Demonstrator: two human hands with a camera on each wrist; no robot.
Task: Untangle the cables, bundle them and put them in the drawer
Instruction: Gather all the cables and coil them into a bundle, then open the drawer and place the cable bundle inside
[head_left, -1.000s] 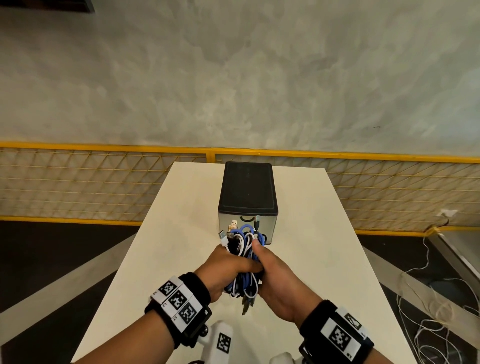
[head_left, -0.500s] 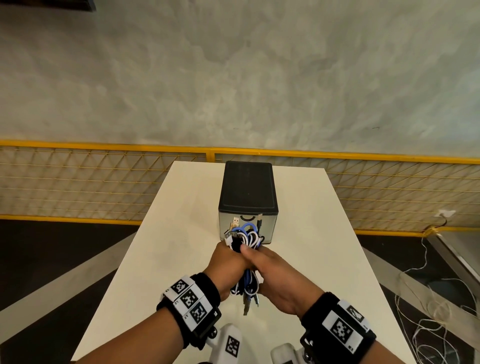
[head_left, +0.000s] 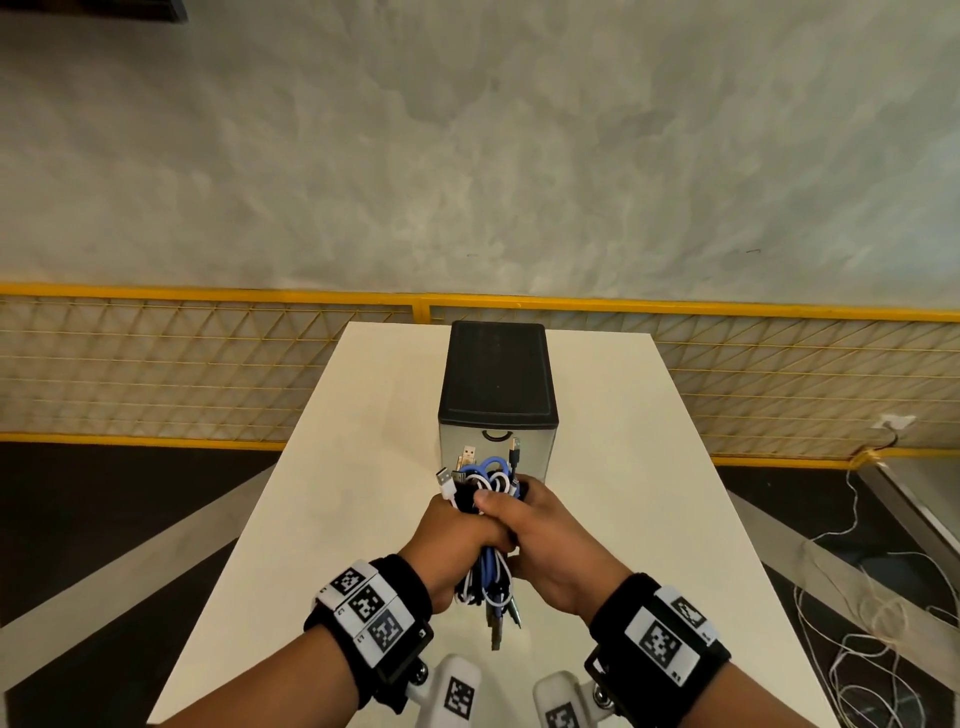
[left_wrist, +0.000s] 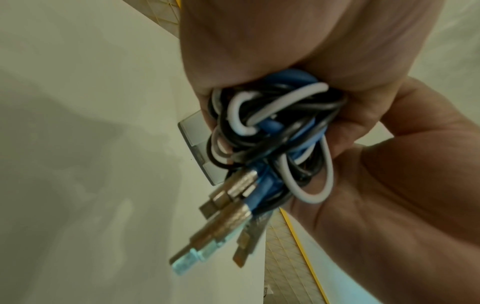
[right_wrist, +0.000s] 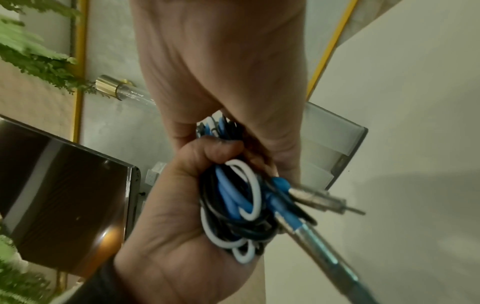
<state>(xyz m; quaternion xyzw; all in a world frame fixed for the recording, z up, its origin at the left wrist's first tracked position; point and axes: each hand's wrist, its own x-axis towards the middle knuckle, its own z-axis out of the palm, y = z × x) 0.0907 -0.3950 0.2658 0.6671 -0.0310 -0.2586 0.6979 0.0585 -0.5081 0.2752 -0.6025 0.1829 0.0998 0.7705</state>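
A bundle of blue, white and black cables (head_left: 488, 480) is held upright above the white table (head_left: 332, 519), just in front of the small drawer unit (head_left: 496, 382) with a black top and a closed grey drawer front. My left hand (head_left: 457, 525) grips the bundle's middle from the left. My right hand (head_left: 524, 519) wraps it from the right, thumb across the top. Plugs stick out above the fists and metal connectors (left_wrist: 228, 207) hang below. In the wrist views both fists close round the cable loops (right_wrist: 233, 205).
A yellow-framed mesh fence (head_left: 208, 364) runs behind the table, before a grey wall. Loose white wires (head_left: 857, 623) lie on the dark floor at the right. The drawer unit stands at the table's far middle.
Both hands carried the bundle a little forward toward the drawer unit. The right thumb came down over the top of the bundle, tightening the grip.
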